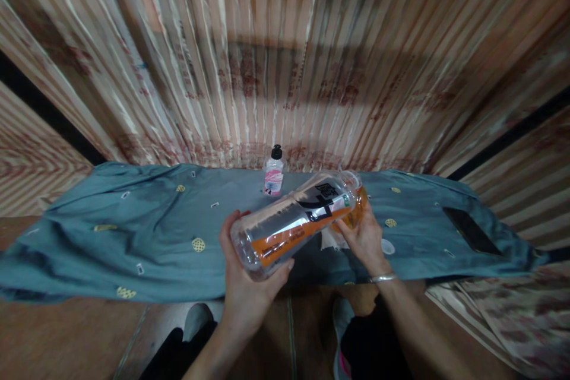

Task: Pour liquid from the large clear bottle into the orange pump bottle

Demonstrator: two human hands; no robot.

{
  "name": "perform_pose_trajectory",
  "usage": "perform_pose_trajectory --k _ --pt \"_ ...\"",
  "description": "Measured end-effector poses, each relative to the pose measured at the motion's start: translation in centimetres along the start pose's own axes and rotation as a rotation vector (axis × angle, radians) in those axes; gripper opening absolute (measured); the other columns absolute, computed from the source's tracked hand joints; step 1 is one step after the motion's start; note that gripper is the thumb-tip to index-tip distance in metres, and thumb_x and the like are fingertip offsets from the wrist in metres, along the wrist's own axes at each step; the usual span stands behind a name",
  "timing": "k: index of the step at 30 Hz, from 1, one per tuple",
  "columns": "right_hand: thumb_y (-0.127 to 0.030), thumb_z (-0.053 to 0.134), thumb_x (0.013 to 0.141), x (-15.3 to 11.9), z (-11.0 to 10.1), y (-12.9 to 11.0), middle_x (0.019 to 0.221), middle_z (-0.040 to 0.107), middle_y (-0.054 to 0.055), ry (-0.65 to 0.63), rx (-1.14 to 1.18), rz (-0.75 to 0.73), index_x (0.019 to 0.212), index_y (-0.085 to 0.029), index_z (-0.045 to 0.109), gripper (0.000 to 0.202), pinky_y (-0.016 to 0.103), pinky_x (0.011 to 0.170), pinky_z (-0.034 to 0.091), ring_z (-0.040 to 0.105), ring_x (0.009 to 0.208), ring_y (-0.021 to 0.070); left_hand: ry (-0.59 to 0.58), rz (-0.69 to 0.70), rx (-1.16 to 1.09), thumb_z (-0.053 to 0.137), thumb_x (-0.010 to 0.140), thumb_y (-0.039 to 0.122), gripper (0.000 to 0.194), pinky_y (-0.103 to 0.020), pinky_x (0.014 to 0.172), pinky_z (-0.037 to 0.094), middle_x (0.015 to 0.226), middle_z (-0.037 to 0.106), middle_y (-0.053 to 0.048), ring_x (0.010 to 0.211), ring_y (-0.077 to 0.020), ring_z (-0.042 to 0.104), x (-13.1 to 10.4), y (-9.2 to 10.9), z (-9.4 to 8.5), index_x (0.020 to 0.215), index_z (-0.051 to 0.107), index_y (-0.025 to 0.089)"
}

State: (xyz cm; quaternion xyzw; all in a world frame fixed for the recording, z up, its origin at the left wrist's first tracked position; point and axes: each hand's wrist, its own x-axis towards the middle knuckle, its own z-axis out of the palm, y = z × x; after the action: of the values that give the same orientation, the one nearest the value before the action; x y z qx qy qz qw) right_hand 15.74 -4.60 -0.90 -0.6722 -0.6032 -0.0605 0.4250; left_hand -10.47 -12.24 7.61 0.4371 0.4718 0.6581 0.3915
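Observation:
A large clear plastic bottle [291,222] with an orange and black label is tilted over the cloth-covered table, its base low at the left and its neck end higher at the right. My left hand [249,276] is wrapped around the base end. At the neck end, my right hand [363,240] is closed around an amber see-through container [357,209], which the clear bottle partly covers; its exact kind cannot be made out. Below them lies a whitish, ragged-edged cloth or tissue [333,240]. Just right of my right hand rests a round white lid-like piece [388,246].
A small bottle [273,177] with a black cap and pink label stands upright at the table's back. A dark flat phone-like slab [472,230] lies at the right. Teal patterned cloth [164,237] drapes the table. Striped curtains [276,71] hang close behind.

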Motion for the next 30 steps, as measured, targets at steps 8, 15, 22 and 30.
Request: perform_pose_trajectory --k 8,15,22,30 --pt "-0.073 0.058 0.080 0.1 0.0 -0.1 0.130 0.066 0.023 0.016 0.015 0.013 0.143 -0.009 0.047 0.090 0.053 0.100 0.053 0.065 0.119 0.0365 0.017 -0.049 -0.013 0.090 0.057 0.019 0.092 -0.046 0.100 0.060 0.138 0.057 -0.003 0.120 -0.0276 0.066 -0.1 0.5 0.1 0.135 0.043 0.036" --pt "-0.073 0.059 0.080 0.1 -0.1 -0.2 0.129 0.067 0.022 0.014 0.013 0.015 0.144 -0.011 0.045 0.090 0.052 0.098 0.054 0.066 0.118 0.0361 0.018 -0.052 -0.016 0.092 0.056 0.022 0.093 -0.047 0.102 0.058 0.138 0.057 -0.003 0.120 -0.0291 0.065 -0.1 0.7 0.2 0.134 0.044 0.037" --pt "-0.070 0.061 0.080 0.1 -0.2 -0.2 0.132 0.065 0.023 -0.019 0.034 0.040 0.145 -0.011 0.044 0.089 0.054 0.100 0.052 0.064 0.121 0.0373 0.005 -0.003 -0.002 0.092 0.057 0.028 0.094 -0.046 0.098 0.059 0.139 0.056 -0.006 0.119 -0.0280 0.066 -0.1 0.0 0.0 0.136 0.042 0.035" --pt "-0.076 0.062 0.076 0.2 -0.5 -0.6 0.132 0.065 0.026 -0.031 0.044 0.073 0.143 -0.008 0.047 0.096 0.055 0.101 0.052 0.064 0.121 0.0389 0.000 0.017 0.007 0.092 0.058 0.027 0.093 -0.043 0.098 0.059 0.138 0.056 -0.006 0.118 -0.0268 0.066 0.1 -0.2 -0.2 0.136 0.043 0.036"
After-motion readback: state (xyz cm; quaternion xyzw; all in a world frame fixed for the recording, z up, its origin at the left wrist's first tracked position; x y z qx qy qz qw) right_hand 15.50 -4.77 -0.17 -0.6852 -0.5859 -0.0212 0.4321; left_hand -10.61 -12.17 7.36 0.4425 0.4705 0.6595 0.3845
